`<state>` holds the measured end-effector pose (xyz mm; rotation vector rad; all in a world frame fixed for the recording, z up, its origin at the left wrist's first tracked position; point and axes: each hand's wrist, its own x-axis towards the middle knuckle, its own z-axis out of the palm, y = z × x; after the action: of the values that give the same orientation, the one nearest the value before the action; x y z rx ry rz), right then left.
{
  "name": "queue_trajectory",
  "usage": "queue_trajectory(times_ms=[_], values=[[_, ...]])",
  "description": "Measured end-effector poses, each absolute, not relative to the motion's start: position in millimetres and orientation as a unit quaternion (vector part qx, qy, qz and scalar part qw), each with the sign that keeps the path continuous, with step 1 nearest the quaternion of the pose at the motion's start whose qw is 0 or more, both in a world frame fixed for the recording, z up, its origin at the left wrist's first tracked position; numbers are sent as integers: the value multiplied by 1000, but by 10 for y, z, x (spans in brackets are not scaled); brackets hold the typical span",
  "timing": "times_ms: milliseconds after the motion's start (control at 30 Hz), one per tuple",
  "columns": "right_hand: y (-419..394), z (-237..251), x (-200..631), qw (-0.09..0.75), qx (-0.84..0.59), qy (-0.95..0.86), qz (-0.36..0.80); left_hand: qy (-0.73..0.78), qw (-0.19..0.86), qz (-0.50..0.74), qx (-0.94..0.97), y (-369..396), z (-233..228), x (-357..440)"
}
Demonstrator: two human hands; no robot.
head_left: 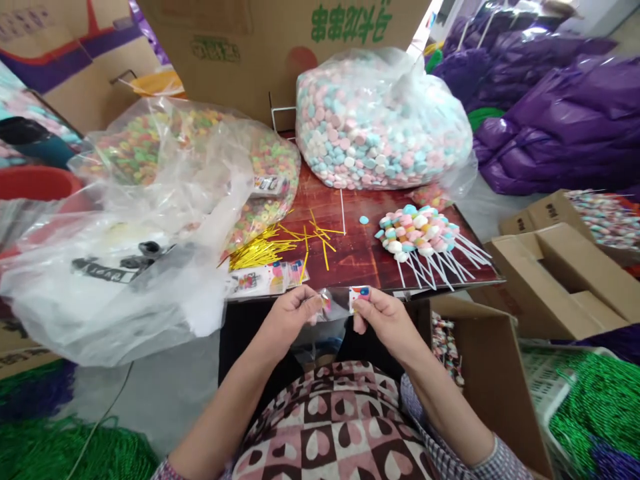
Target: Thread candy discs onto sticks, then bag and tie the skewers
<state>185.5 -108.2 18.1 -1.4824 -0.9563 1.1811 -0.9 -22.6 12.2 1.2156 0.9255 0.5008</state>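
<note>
Green characters are printed upside down on the cardboard box (280,40); I cannot read them. Just in front of the table (360,257), the left hand (290,313) and right hand (377,313) each pinch one end of a small clear wrapper (337,301), 2 forearms angled inward.

A: Count, big candy bags?
B: 2. One pastel bag (383,120), one multicolour bag (200,160).
A: Hands in view?
B: 2. Left hand (290,313), right hand (383,320).
A: Loose blue candy on desk (360,257)?
B: 1 blue candy (364,219). Candy sticks (420,237) & gold ties (273,250): overlapped, cannot count.
</note>
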Motion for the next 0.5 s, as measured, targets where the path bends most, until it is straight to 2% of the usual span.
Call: queue_trajectory(times_ms=[133,300,500], values=[[-1070,124,1798,496,-636,-367,464,423,657,239,577,-287,94,-2],[-1040,124,1792,549,-580,-337,498,437,607,193,635,-301,113,1],[-1104,89,1693,532,-623,-344,458,432,648,204,593,-340,138,31]])
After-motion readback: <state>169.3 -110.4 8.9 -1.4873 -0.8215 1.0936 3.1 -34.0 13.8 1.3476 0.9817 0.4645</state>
